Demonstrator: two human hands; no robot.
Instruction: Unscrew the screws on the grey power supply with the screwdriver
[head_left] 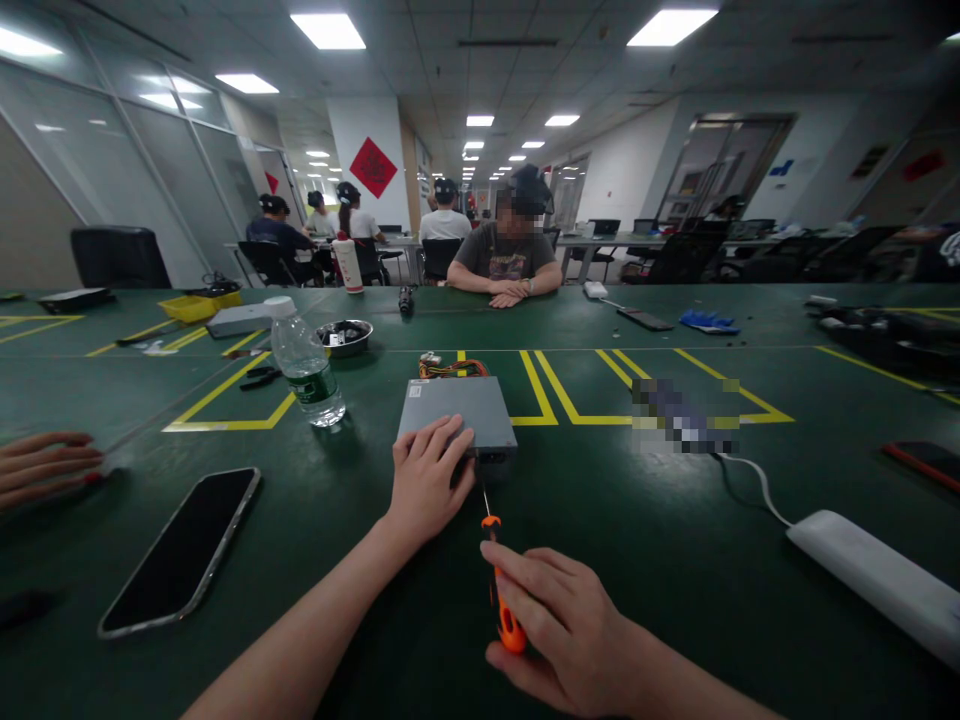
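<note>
A grey metal box [480, 402] with a socket on its near side lies flat on the green table [360, 610]. Colored wires [457, 368] bunch up behind it. My left hand [431, 475] rests on the box's near left part, fingers over its top and the thumb by the near side. An orange and black screwdriver [511, 625] is in my right hand [559, 620], its shaft pointing forward at the near side of the box. Whether the tip touches the box, I cannot tell.
Left of the box stand a water bottle [307, 370] and a metal bowl [346, 338]. A phone [184, 550] lies near left, by another person's hand [45, 468]. A white power strip [877, 575] is at right. A person [506, 255] sits across the table.
</note>
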